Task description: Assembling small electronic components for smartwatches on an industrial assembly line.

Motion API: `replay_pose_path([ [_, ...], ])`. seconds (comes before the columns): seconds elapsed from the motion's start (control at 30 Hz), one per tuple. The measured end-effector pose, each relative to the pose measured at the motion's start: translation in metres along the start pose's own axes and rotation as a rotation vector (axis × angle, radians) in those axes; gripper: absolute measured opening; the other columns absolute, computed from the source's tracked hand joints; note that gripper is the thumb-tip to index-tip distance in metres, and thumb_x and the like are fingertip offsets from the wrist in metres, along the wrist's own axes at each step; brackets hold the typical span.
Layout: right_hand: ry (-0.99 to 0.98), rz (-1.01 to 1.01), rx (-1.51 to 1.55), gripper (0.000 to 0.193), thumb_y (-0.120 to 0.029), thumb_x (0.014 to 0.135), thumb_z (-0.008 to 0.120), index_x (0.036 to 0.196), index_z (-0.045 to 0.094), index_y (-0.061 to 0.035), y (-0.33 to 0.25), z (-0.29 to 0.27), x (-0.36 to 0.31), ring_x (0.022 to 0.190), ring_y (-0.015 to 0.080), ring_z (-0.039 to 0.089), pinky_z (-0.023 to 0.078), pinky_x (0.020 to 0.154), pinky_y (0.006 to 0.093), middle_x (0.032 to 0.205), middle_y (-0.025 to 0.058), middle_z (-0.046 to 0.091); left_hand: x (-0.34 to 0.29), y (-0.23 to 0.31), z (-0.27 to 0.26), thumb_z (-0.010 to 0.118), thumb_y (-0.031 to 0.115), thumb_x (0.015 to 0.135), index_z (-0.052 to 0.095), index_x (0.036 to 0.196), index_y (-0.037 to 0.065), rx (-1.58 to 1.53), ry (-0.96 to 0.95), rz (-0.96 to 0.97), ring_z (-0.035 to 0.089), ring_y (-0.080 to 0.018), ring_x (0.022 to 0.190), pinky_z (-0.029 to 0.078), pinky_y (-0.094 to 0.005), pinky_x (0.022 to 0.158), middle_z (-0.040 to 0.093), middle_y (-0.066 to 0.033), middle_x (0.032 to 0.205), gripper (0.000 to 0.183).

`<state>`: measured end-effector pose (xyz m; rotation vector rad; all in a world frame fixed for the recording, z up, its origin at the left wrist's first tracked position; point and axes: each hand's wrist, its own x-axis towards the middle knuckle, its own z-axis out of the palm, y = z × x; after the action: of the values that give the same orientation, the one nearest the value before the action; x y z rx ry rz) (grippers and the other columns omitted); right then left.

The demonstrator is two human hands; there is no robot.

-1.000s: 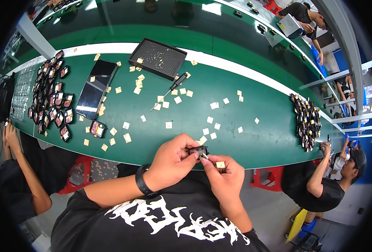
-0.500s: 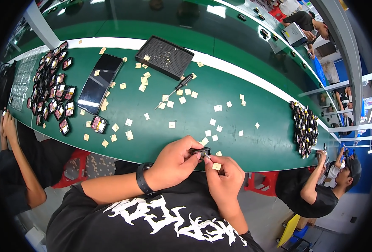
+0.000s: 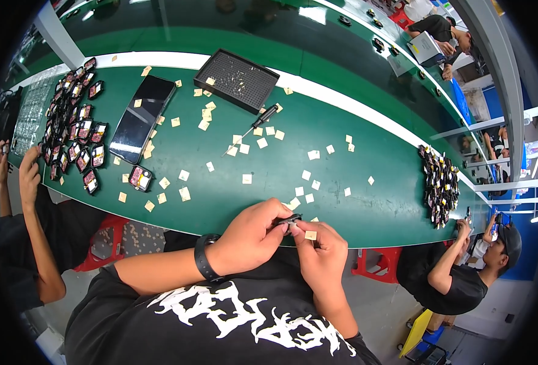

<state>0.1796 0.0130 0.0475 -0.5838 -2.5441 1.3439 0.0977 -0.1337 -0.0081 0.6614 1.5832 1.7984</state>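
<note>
My left hand (image 3: 254,234) is closed around a small black device (image 3: 291,219), holding it over the near edge of the table. My right hand (image 3: 322,252) meets it from the other side, thumb and finger pinched together against the device. What lies in that pinch is too small to make out. A cream paper square (image 3: 311,235) rests against the fingers of my right hand. Most of the device is hidden by my fingers.
Cream squares (image 3: 247,179) are scattered over the green table (image 3: 232,207). A screwdriver (image 3: 257,125), black tray (image 3: 226,91), phone-like black slab (image 3: 141,118) and single device (image 3: 140,177) lie beyond. Device piles stand left (image 3: 74,134) and right (image 3: 439,188). Co-workers sit at both sides.
The device has tilted in my hands, and my right hand has shifted slightly up and left. At left, a co-worker's hand has moved to the edge of the device pile.
</note>
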Motion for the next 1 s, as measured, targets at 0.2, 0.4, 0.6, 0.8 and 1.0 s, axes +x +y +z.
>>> replay_pose_path([
  [0.2, 0.05, 0.11, 0.319, 0.014, -0.002, 0.089, 0.077, 0.099, 0.07, 0.0036, 0.025, 0.007, 0.001, 0.062, 0.0033, 0.049, 0.04, 0.054, 0.0206, 0.078, 0.0018, 0.065, -0.001, -0.001, -0.001, 0.046, -0.012, 0.099, 0.049, 0.119, -0.006, -0.113, -0.011, -0.011, 0.064, -0.0149, 0.104, 0.055, -0.0308, 0.093, 0.059, -0.0141, 0.118, 0.021],
  [0.4, -0.075, 0.317, 0.584, 0.016, 0.001, 0.091, 0.075, 0.101, 0.063, 0.0037, 0.017, 0.001, 0.011, 0.066, 0.0024, 0.053, 0.042, 0.057, 0.0178, 0.081, 0.0016, 0.065, -0.002, 0.003, -0.005, 0.047, -0.011, 0.099, 0.048, 0.118, -0.006, -0.072, -0.053, -0.046, 0.063, -0.0143, 0.106, 0.055, -0.0308, 0.092, 0.058, -0.0144, 0.118, 0.02],
  [0.6, -0.162, 0.328, 0.64, 0.012, 0.001, 0.093, 0.072, 0.101, 0.064, 0.0052, 0.025, -0.003, 0.01, 0.069, 0.0027, 0.056, 0.043, 0.058, 0.0178, 0.083, 0.0027, 0.067, -0.002, 0.01, 0.0, 0.052, -0.008, 0.099, 0.051, 0.121, -0.006, -0.006, -0.01, -0.011, 0.065, -0.0134, 0.104, 0.056, -0.0295, 0.091, 0.062, -0.0145, 0.118, 0.022],
  [0.8, -0.144, 0.356, 0.685, 0.013, -0.002, 0.094, 0.072, 0.102, 0.065, 0.0048, 0.025, -0.007, 0.006, 0.07, 0.0017, 0.054, 0.04, 0.059, 0.0183, 0.084, 0.0013, 0.067, -0.003, 0.02, 0.001, 0.054, -0.004, 0.098, 0.056, 0.126, -0.004, 0.063, -0.012, -0.007, 0.07, -0.0129, 0.08, 0.059, -0.0277, 0.071, 0.068, -0.0106, 0.099, 0.027],
  [1.0, -0.252, 0.337, 0.721, 0.02, -0.008, 0.098, 0.07, 0.111, 0.067, 0.0057, 0.034, -0.008, 0.004, 0.067, 0.0001, 0.045, 0.034, 0.057, 0.0182, 0.081, -0.0048, 0.062, -0.002, 0.027, -0.002, 0.055, -0.001, 0.099, 0.056, 0.126, -0.004, -0.017, -0.065, -0.187, 0.069, -0.0115, 0.078, 0.058, -0.0262, 0.067, 0.068, -0.0094, 0.098, 0.027],
])
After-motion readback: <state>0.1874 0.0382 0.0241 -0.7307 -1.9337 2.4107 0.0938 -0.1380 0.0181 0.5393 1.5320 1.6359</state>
